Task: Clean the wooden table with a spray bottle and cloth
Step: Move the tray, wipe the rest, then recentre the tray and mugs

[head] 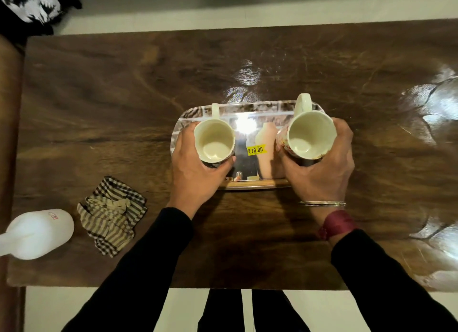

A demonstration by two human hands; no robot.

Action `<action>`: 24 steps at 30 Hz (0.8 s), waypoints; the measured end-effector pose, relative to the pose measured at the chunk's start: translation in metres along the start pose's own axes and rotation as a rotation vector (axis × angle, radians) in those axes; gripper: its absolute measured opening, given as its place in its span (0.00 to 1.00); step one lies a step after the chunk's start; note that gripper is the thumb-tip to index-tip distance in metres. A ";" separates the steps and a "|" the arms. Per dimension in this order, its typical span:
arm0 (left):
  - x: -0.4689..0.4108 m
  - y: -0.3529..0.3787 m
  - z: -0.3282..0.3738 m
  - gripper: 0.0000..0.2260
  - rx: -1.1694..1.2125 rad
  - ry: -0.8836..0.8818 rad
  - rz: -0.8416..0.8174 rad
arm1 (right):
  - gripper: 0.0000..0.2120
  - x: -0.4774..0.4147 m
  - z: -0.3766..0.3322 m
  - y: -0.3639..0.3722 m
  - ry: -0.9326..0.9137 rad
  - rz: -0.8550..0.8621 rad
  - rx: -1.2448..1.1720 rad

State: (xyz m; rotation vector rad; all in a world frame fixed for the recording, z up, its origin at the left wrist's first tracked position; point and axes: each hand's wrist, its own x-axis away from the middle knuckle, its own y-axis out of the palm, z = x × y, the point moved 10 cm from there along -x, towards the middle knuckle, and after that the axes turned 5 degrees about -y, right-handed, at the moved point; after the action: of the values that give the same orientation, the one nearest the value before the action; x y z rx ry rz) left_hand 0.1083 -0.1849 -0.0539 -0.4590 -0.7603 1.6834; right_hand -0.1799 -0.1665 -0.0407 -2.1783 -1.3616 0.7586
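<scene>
The dark wooden table [111,88] fills the view. A shiny steel tray [247,119] with a yellow price sticker sits at its middle. My left hand [195,173] grips a cream mug [214,141] standing on the tray's left side. Over the tray's right end, my right hand [322,168] grips a second, patterned cream mug [309,133], tilted and raised. A crumpled checked and striped cloth [111,215] lies on the table at the left. Beside it, at the left edge, lies a white spray bottle [37,232], partly cut off.
A dark patterned fabric [29,7] sits beyond the table's far left corner. A brown wooden surface [10,133] runs along the left side. Pale floor [198,9] shows beyond the far edge, and my legs stand at the near edge.
</scene>
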 end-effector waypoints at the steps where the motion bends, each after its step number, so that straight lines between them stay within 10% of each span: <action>1: -0.001 0.000 -0.001 0.37 -0.002 0.001 0.003 | 0.42 -0.001 -0.001 0.001 -0.002 -0.013 0.005; 19: -0.002 0.001 -0.009 0.38 0.019 0.024 -0.004 | 0.49 0.007 0.024 0.016 0.069 -0.073 0.028; 24: 0.005 -0.005 -0.025 0.59 0.031 -0.066 -0.071 | 0.58 0.013 0.018 -0.001 -0.003 -0.113 0.020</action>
State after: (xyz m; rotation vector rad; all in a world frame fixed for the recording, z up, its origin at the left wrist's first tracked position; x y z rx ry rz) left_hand 0.1272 -0.1738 -0.0679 -0.3525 -0.7879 1.6485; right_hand -0.1874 -0.1527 -0.0565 -2.0662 -1.4588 0.7299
